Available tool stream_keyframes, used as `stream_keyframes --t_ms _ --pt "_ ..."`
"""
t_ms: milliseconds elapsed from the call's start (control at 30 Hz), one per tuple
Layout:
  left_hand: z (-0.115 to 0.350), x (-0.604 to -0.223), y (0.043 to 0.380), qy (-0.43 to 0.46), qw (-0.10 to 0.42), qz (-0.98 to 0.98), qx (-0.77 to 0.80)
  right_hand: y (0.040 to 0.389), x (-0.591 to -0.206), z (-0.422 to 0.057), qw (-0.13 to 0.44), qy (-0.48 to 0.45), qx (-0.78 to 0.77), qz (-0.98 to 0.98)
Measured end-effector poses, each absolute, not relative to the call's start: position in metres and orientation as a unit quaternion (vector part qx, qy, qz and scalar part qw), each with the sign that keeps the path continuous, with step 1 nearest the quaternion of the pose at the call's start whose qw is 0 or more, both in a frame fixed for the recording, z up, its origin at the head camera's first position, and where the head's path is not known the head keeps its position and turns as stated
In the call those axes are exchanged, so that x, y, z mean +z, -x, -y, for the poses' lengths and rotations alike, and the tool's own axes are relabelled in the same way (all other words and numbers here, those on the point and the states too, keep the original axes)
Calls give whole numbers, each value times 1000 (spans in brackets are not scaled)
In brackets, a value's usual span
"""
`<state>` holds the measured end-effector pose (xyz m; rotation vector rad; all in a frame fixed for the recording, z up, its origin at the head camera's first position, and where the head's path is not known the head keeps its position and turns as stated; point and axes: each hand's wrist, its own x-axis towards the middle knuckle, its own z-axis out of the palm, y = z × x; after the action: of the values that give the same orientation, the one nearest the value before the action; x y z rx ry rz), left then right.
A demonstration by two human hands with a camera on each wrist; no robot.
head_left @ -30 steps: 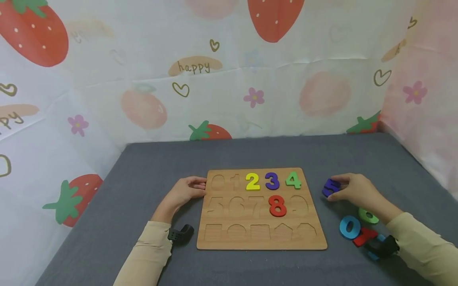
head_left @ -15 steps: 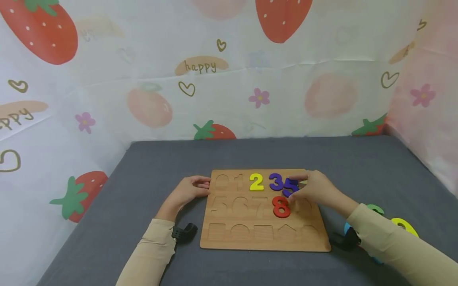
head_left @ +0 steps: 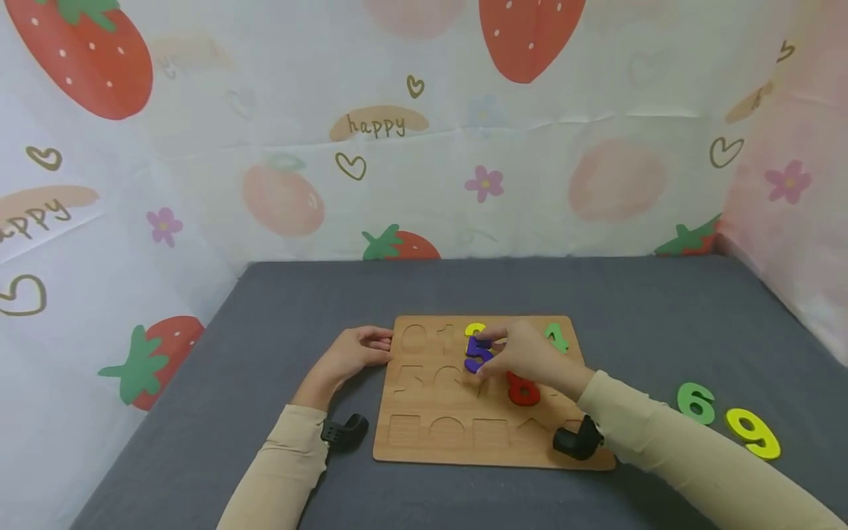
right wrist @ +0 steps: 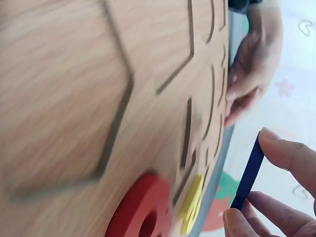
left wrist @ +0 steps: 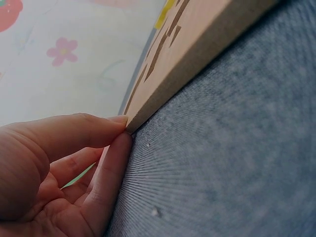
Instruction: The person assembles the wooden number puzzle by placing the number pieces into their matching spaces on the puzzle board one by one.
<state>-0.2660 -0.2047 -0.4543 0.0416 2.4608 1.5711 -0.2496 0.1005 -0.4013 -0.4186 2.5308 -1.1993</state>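
My right hand pinches the dark blue number 5 between thumb and fingers, over the wooden number puzzle board. In the right wrist view the number 5 is seen edge-on, apart from the board's surface. My left hand holds the board's left edge; in the left wrist view thumb and finger meet at that edge. Set in the board are a yellow 2, partly covered, a green 4 and a red 8. The 3 is hidden behind my right hand.
Right of the board, a green 6 and a yellow 9 lie on the grey tablecloth. My right sleeve reaches across there. A strawberry-print cloth stands behind the table.
My right hand has carried the number 5 from the right side of the table leftward over the board, past the 4 and 3. The left hand stays at the board's edge.
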Motion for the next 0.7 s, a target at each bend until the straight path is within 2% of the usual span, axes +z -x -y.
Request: stream_keyframes --t_ms 367,700 --pt "205 -452 267 -12 113 -839 532 246 -402 -61 150 172 -406 -885" --pt "206 -452 267 -16 110 -838 534 243 -410 -28 184 192 -419 -868"
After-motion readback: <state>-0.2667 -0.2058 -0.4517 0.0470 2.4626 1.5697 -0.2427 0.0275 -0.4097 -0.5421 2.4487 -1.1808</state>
